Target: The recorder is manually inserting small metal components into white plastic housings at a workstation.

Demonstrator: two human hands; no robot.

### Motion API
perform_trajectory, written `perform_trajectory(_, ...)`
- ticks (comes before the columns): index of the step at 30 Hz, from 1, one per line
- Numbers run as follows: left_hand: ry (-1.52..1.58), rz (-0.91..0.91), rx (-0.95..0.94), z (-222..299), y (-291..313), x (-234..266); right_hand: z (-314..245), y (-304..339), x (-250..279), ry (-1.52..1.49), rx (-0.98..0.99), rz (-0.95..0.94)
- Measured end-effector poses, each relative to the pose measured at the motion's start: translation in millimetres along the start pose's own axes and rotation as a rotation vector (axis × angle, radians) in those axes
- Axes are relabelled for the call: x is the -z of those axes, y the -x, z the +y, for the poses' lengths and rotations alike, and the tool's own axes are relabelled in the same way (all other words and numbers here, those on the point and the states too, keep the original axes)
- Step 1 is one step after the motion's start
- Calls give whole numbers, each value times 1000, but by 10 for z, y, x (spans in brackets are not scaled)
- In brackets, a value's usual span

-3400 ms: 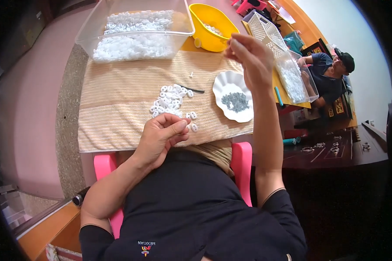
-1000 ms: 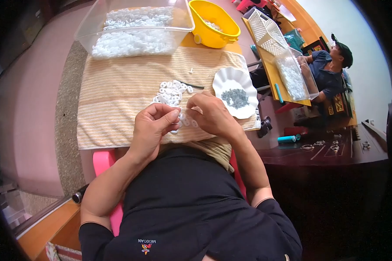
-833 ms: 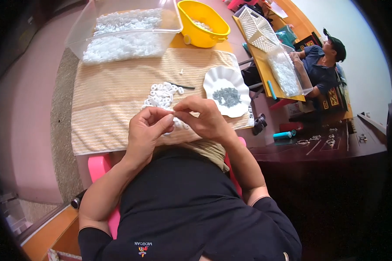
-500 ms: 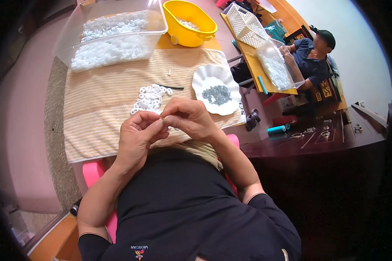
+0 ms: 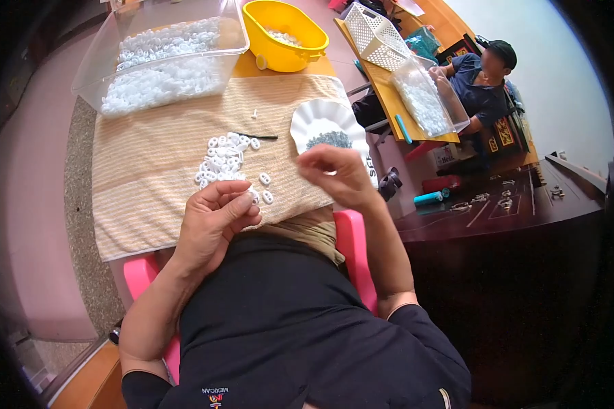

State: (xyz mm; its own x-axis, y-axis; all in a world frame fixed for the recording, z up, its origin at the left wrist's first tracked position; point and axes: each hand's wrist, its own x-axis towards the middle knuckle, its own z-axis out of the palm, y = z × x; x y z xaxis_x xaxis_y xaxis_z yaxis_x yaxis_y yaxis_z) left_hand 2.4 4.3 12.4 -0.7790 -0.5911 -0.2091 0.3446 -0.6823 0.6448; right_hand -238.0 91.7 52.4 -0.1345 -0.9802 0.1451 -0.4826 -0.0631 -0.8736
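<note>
My left hand (image 5: 215,217) is closed in a pinch, with a small white oval plastic piece (image 5: 254,196) at its fingertips. Beside it on the striped towel (image 5: 143,184) lies a heap of white oval pieces with holes (image 5: 222,160); two more lie apart to its right. My right hand (image 5: 338,176) hovers at the near edge of a white scalloped dish (image 5: 303,126), its curled fingers smeared by motion. Small grey bits (image 5: 331,140) lie in that dish, partly hidden by the hand. A thin dark stick (image 5: 260,136) rests at the far side of the heap.
A clear bin (image 5: 160,85) of white pieces stands at the far left, next to a yellow tub (image 5: 283,58). A tiny white part (image 5: 255,114) lies on the towel. To the right, a person (image 5: 481,85) sits at another table with a clear bin (image 5: 426,102) and a white perforated basket (image 5: 375,37).
My right hand has left my left hand and moved right, to the dish. My left hand has stayed almost in place. The whole view has shifted slightly left.
</note>
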Motion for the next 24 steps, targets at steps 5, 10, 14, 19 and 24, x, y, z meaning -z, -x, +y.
perform_trajectory(5, -12, 2, 33, 2, -3, -8, 187, 81, 441, 498, -120, 193)
perform_trajectory(10, -10, 18, 28, -18, -13, -20, 334, 114, 576, 780, -117, 207)
perform_trajectory(14, -24, 31, 27, -24, -25, -10, 444, 122, 576, 860, -161, 176)
perform_trajectory(19, -28, 36, 23, -27, -25, -8, 479, 105, 541, 925, -196, 157)
perform_trajectory(24, -32, 32, 25, -34, -28, -1, 464, 55, 498, 941, -200, 132)
